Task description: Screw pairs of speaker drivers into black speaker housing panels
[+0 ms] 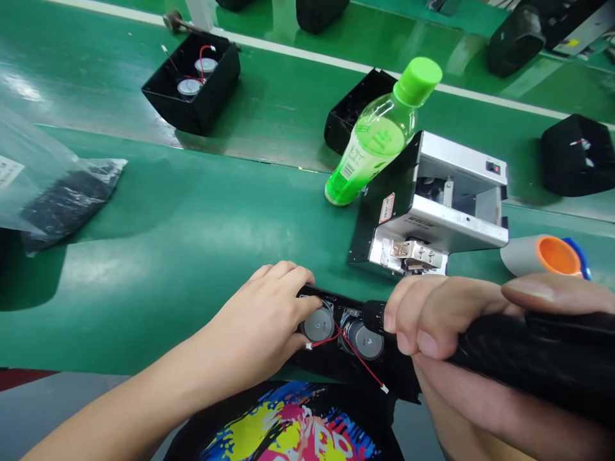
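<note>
Screw-driving step, by the look of it: right hand (442,314), grip closed round black power tool (519,358), nose at the right-side speaker (368,341). Left hand (273,314) grips black housing (336,366), lower centre of frame, over tabletop edge (216,363). Next move likely calls for square tip contact, steady pressure, housing braced, red wires (364,364) clear.

**Glossy green tabletop (192,211), matt black housing (327,365)**

The near housing looks like smooth black plastic; its speaker magnets (318,325) are dull grey metal. The driver (519,358), near right, is black plastic with a soft sheen. Farther off, the boxy machine (466,230) shows satin silver metal. The bottle (375,141) is glossy clear plastic under a smooth green cap (421,77). The bag (29,166) at left is creased, translucent plastic. Nearest, the printed shirt (288,429) is matt cloth.
</note>
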Available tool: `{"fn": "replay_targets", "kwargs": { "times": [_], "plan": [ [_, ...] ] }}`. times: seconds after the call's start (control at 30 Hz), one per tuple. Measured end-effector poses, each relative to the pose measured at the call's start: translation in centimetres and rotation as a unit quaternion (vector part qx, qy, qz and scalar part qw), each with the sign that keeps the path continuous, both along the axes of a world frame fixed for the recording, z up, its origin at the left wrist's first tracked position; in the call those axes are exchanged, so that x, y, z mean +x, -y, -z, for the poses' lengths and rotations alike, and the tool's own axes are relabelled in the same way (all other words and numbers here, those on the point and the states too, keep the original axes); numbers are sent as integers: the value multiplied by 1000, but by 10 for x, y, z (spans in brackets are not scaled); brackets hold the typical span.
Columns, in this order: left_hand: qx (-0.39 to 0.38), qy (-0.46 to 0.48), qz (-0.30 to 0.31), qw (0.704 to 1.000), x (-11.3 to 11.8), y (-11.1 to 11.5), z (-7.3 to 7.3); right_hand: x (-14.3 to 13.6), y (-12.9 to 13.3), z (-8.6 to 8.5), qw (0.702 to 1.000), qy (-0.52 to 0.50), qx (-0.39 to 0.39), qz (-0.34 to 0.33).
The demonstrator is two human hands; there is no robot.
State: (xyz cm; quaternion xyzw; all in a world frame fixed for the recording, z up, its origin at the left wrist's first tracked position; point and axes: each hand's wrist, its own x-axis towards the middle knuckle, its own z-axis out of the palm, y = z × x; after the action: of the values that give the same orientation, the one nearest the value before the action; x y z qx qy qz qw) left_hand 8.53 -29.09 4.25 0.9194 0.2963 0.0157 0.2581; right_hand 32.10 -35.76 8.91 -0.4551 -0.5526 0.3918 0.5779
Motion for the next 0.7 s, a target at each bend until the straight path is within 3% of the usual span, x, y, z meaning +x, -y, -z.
{"fn": "replay_targets", "kwargs": {
  "times": [0.2, 0.33, 0.47, 0.6, 0.7],
  "plan": [
    [-9, -5, 4, 1000, 1, -1, -3, 7, -4, 3, 999, -43, 20, -24],
    [-15, -12, 2, 1000, 2, -2, -6, 6, -10, 4, 995, -40, -37, -88],
    [-21, -12, 0, 1000, 1, -2, -7, 4, -12, 8, 995, -73, -45, -56],
    [-27, -7, -3, 1000, 1, -1, -5, 22, -22, 6, 985, -10, -58, -162],
    [-29, -8, -4, 1000, 1, -1, -3, 33, -28, 4, 981, 14, -68, -182]
  ]
}}
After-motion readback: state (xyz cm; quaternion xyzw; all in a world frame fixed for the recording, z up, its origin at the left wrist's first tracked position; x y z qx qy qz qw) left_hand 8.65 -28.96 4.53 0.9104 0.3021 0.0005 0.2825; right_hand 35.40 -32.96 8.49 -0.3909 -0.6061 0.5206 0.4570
